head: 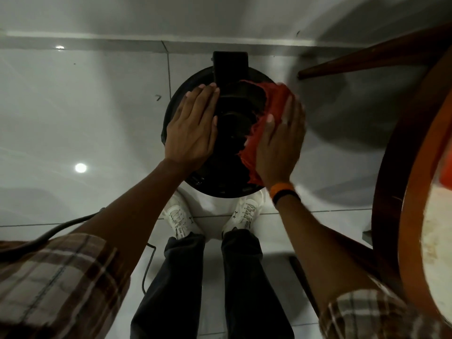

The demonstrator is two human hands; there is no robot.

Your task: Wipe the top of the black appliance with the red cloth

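A round black appliance stands on the floor in front of my feet, seen from straight above, with a black box-shaped part at its far edge. My left hand lies flat on its left side, fingers together, holding nothing. My right hand presses the red cloth flat onto the right side of the top. The cloth spreads from under my palm toward the far right rim. My right hand looks slightly blurred.
A round wooden table with a brown rim and slanted legs fills the right side, close to my right arm. A black cable runs over the glossy white tile floor at the lower left. A wall base runs behind the appliance.
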